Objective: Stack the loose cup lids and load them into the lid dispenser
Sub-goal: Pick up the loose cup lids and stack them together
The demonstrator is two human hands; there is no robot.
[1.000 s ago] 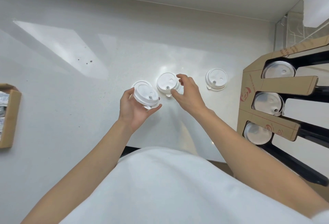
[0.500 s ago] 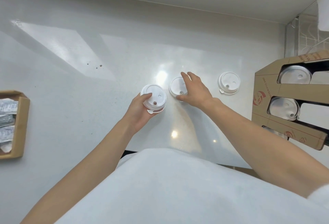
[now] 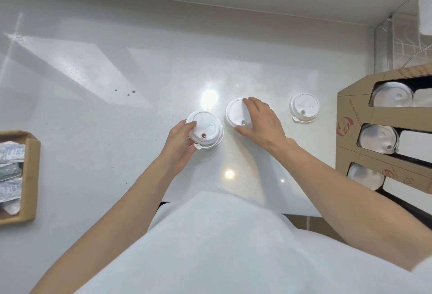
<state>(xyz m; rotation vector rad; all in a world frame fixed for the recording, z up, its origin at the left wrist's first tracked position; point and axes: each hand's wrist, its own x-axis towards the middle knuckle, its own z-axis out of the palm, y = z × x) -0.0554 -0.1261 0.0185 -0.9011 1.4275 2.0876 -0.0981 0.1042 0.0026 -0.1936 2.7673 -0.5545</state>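
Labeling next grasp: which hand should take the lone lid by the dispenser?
Right. The right hand is nearer the lone lid, though it is gripping the middle lid. The left hand holds the lid stack, farther away.

lids (image 3: 304,106): white | counter (image 3: 93,130): white, speckled | dispenser (image 3: 355,116): brown cardboard, red logo

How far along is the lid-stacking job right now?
Partly done. The left hand holds a small stack of lids. The right hand is grasping the next lid on the counter. One loose lid remains untouched, and nothing from this stack has reached the cardboard dispenser.
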